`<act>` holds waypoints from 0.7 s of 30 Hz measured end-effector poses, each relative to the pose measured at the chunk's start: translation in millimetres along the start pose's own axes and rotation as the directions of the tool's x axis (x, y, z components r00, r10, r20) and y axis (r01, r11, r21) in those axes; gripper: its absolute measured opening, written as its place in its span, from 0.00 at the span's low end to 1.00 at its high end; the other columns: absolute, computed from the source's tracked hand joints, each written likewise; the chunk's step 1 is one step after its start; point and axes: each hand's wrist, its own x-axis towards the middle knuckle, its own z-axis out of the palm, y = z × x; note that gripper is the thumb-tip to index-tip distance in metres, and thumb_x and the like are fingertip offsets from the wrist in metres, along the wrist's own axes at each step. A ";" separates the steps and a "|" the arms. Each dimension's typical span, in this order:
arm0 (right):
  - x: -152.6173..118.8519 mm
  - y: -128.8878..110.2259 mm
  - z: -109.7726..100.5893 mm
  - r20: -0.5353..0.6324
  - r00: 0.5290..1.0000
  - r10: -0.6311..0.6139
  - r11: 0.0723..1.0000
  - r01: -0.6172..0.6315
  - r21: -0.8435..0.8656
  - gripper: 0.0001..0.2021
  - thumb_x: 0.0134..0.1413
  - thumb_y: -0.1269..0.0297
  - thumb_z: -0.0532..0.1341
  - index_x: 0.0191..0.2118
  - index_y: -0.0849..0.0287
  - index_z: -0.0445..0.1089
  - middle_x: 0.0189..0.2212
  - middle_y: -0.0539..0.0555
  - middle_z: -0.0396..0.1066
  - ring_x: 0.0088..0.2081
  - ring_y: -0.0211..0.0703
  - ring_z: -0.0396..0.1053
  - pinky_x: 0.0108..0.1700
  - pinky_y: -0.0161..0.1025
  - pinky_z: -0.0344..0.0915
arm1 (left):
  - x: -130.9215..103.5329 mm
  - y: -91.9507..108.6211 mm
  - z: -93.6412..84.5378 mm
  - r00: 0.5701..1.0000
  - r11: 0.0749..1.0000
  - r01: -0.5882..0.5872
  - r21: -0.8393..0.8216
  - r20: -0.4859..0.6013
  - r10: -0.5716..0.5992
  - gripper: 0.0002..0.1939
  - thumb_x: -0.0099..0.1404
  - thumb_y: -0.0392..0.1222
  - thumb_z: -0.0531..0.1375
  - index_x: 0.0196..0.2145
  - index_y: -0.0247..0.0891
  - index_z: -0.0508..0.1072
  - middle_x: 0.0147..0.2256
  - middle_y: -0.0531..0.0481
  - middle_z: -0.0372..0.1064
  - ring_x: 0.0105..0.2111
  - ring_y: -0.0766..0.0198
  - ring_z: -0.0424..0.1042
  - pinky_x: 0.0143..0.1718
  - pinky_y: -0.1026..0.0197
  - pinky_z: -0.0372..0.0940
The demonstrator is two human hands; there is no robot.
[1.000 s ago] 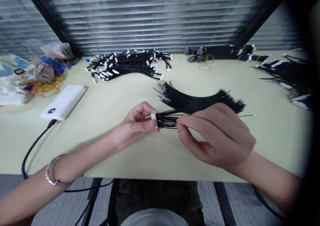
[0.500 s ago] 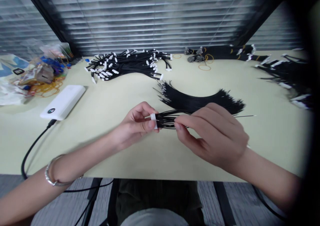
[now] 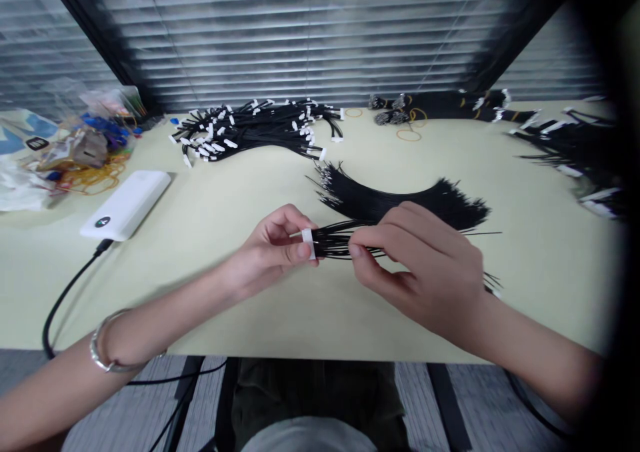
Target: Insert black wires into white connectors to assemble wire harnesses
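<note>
My left hand (image 3: 280, 242) pinches a white connector housing (image 3: 308, 244) between thumb and fingers. Several thin black wires (image 3: 333, 240) run out of its right side. Close to the housing, my right hand (image 3: 425, 259) has thumb and forefinger pinched on a black wire; its tip is hard to make out among the others. The wires' far ends pass behind my right hand and show at its right. Just beyond both hands lies a loose bundle of cut black wires (image 3: 390, 195) with metal tips at its left end.
Finished cables with white connectors (image 3: 250, 129) are piled at the back. Banded wire bundles (image 3: 445, 105) and rubber bands (image 3: 409, 135) lie back right, more connector cables (image 3: 585, 145) at far right. A white power bank (image 3: 127, 204) with a cord and plastic bags (image 3: 85, 145) sit left.
My right hand has shifted slightly left and turned a little, still pinching at the wires. More wire ends show beside its wrist. My left hand holds the connector nearly in place.
</note>
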 end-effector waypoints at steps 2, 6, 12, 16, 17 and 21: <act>-0.1 0.3 0.6 -0.001 1.000 -0.002 1.000 0.002 -0.006 0.04 0.48 0.75 0.60 0.28 0.59 0.65 0.22 0.49 0.62 0.25 0.35 0.55 0.28 0.36 0.57 | 0.1 -0.2 -0.2 1.000 1.000 0.003 0.005 0.003 -0.003 0.08 0.57 0.32 0.63 0.35 0.39 0.70 0.31 0.56 0.69 0.28 0.71 0.70 0.32 0.69 0.64; 0.3 1.0 2.6 0.005 1.000 -0.027 0.999 0.027 -0.035 0.04 0.49 0.74 0.59 0.28 0.59 0.65 0.21 0.49 0.63 0.25 0.36 0.56 0.28 0.37 0.58 | -0.5 -0.2 -0.6 1.000 1.000 0.016 0.008 0.003 -0.016 0.09 0.56 0.32 0.64 0.34 0.39 0.70 0.31 0.56 0.69 0.28 0.71 0.70 0.33 0.68 0.64; -0.5 -0.7 6.3 0.013 0.999 -0.036 0.999 0.036 0.009 0.05 0.51 0.75 0.58 0.29 0.59 0.64 0.21 0.49 0.61 0.24 0.36 0.55 0.27 0.36 0.57 | -1.4 0.3 -0.1 0.999 0.999 0.034 0.025 -0.029 -0.033 0.08 0.56 0.32 0.64 0.34 0.39 0.70 0.31 0.55 0.69 0.28 0.71 0.70 0.33 0.68 0.64; -1.6 -2.3 7.2 0.018 0.999 -0.034 0.997 0.033 0.065 0.05 0.52 0.75 0.57 0.30 0.58 0.64 0.22 0.49 0.62 0.25 0.36 0.56 0.28 0.37 0.58 | -2.0 1.9 -0.6 0.999 0.998 0.053 0.027 0.006 -0.053 0.09 0.55 0.33 0.65 0.33 0.40 0.70 0.30 0.55 0.69 0.27 0.70 0.70 0.31 0.67 0.64; -1.6 -2.2 7.2 0.020 0.999 -0.030 0.997 0.028 0.072 0.05 0.53 0.75 0.56 0.31 0.57 0.64 0.22 0.49 0.62 0.25 0.36 0.57 0.28 0.37 0.58 | -2.1 2.3 -0.6 0.998 0.998 0.063 0.031 0.016 -0.063 0.09 0.54 0.33 0.65 0.33 0.40 0.70 0.29 0.55 0.69 0.27 0.70 0.70 0.31 0.66 0.64; -1.2 0.5 8.1 0.047 0.998 -0.029 0.998 0.026 0.052 0.04 0.55 0.73 0.56 0.32 0.58 0.64 0.24 0.50 0.64 0.26 0.36 0.58 0.31 0.38 0.58 | -2.2 2.4 -0.2 0.998 0.997 0.060 0.040 -0.016 -0.059 0.09 0.55 0.33 0.65 0.33 0.40 0.70 0.31 0.55 0.69 0.28 0.70 0.70 0.32 0.66 0.64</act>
